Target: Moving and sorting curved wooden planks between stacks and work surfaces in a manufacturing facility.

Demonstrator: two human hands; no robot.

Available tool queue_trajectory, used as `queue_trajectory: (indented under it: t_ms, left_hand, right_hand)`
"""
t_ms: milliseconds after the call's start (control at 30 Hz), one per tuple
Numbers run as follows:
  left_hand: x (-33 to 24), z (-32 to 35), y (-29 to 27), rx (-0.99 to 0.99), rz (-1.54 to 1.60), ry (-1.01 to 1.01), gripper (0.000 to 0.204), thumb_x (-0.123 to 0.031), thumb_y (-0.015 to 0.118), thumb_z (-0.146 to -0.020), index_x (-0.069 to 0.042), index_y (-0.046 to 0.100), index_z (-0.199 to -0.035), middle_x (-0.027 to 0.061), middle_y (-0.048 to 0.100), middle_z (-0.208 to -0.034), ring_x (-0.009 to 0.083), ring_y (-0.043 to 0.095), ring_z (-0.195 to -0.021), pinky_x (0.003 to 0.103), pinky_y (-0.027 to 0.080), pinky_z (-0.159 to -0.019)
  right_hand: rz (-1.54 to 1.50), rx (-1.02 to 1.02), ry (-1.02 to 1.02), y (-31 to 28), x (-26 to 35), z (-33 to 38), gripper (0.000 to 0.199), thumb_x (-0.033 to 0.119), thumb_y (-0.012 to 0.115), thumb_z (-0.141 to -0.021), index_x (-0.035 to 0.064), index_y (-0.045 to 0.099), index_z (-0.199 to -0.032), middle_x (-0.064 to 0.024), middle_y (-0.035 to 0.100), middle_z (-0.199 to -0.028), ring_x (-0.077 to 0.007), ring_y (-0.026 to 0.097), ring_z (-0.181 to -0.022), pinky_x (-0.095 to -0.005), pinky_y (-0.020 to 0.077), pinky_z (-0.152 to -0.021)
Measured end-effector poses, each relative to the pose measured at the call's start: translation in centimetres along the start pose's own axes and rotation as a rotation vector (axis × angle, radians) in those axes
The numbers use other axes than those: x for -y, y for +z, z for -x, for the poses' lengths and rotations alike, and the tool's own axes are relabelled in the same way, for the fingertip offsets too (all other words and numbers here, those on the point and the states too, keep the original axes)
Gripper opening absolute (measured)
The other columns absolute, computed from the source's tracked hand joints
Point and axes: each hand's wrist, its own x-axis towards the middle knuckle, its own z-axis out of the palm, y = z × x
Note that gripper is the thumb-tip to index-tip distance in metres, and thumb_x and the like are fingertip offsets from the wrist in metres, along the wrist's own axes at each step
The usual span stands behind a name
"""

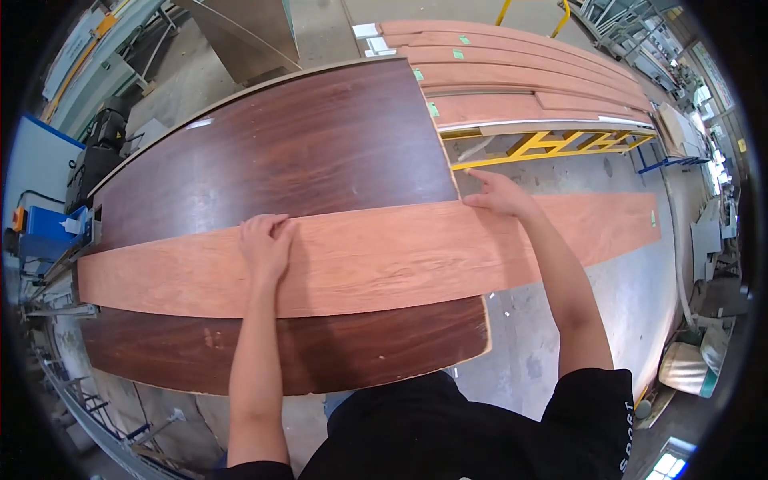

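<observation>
A long reddish-brown wooden board point(384, 260) lies across a dark brown, glossy wood-grain table point(320, 152), its right end sticking out past the table over the floor. My left hand point(268, 244) is bent over the board's far edge, left of the middle, fingertips and thumb gripping that edge. Further right, my right hand point(500, 196) is at the same far edge, near the table's right side. Its index finger stretches out beyond the edge, and the thumb is apart from it, close to the board. A small green label point(653, 218) sits at the board's right end.
Similar reddish boards point(520, 76) with green labels lie stacked behind on the right, above a yellow metal frame point(552, 144). A blue box point(52, 232) stands at the far left. A brown upright panel point(244, 36) is behind the table. Metal racks line the right side.
</observation>
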Motion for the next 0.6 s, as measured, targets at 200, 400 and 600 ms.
queue_trajectory:
  t_ms: [200,400,600]
  left_hand:
    - [-0.4,0.1,0.2,-0.016,-0.104,-0.026,0.023,-0.03,0.071,-0.082,-0.01,0.071,-0.093,0.006,0.066,-0.098,0.0256,0.056,-0.102,0.04,0.037,-0.097]
    - [-0.7,-0.7,0.0,0.062,-0.133,-0.019,0.024,-0.031,0.068,-0.085,-0.01,0.071,-0.094,0.0069,0.067,-0.1,0.0258,0.057,-0.101,0.041,0.037,-0.097]
    - [-2.7,-2.7,-6.1,0.309,-0.191,-0.032,0.03,-0.036,0.068,-0.085,-0.006,0.071,-0.09,0.0117,0.067,-0.087,0.0288,0.062,-0.082,0.04,0.046,-0.081]
  right_hand:
    - [-0.021,0.202,-0.025,-0.8,0.8,-1.3,0.078,0.044,0.072,-0.081,0.009,0.043,-0.144,-0.0231,0.064,-0.116,-0.0317,0.062,-0.106,-0.0379,0.0489,-0.088]
    - [0.059,0.119,-0.181,-0.6,-0.5,0.0,0.071,0.048,0.064,-0.086,0.0119,0.044,-0.143,-0.0218,0.067,-0.107,-0.0361,0.064,-0.098,-0.0419,0.0496,-0.084]
    - [0.141,-0.115,-0.21,-3.9,3.0,5.1,0.067,0.04,0.069,-0.082,0.0115,0.048,-0.14,-0.0162,0.068,-0.077,-0.0346,0.065,-0.074,-0.043,0.051,-0.069]
